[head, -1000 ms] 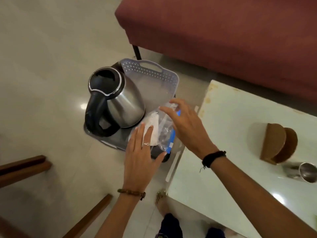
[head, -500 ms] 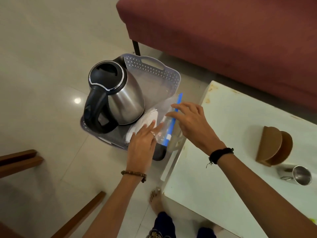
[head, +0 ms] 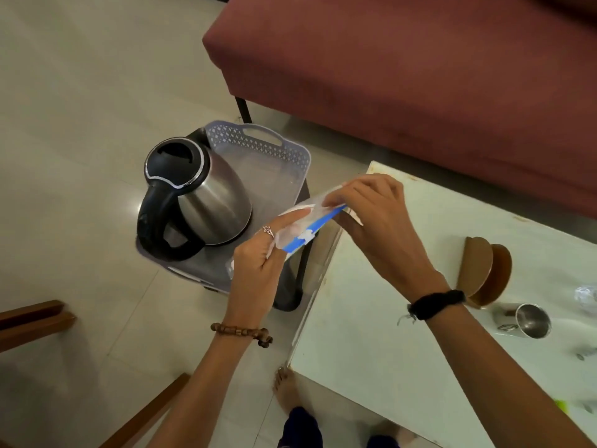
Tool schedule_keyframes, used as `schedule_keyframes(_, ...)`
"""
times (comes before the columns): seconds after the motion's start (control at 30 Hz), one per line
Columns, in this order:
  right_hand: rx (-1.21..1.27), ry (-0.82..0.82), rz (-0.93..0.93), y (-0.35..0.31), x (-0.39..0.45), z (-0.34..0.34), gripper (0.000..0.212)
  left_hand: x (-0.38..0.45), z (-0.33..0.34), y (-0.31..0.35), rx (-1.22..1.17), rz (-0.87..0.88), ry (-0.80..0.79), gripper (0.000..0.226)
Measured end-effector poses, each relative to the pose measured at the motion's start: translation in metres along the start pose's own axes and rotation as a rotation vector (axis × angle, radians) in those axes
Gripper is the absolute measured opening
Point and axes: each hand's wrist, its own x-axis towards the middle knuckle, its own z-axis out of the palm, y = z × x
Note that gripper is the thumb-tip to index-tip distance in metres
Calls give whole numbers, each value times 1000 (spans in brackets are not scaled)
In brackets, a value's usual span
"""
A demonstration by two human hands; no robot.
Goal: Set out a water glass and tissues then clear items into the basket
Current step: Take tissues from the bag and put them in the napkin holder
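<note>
clear object: cut off, perhaps plastic | basket: base hidden

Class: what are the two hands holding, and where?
Both hold the clear tissue packet: left hand grips its lower end, right hand pinches its upper end.

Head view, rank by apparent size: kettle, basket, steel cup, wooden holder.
1. basket, partly hidden
2. kettle
3. wooden holder
4. steel cup
The basket/kettle order is unsure, since the kettle covers much of the basket.
</note>
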Motion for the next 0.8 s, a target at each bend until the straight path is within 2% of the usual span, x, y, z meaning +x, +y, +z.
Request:
schedule_keyframes(0.17,-64,49,39,23,-33,-56,15,-8,26,41,-143,129,-108,27)
schedule_keyframes(0.27,-89,-38,120,46,-56,-71,11,-10,52,50,-148,150,-151,24)
schedule_keyframes(0.33,-82,-115,216,65,-77,-72,10,-16,74,51,-140,147,-206,27)
schedule_keyframes(0.53,-45,-248,398,114,-147,-63,12,-42,137,24,-86,105,-259,16)
schedule_keyframes(0.63,-6,-262,464,126,-175,-58,12,-48,157,9,-31,21,-328,13)
schedule_keyframes(0.8,32,-316,542,142,-195,-55,16,-50,177,5,65,26,-381,12)
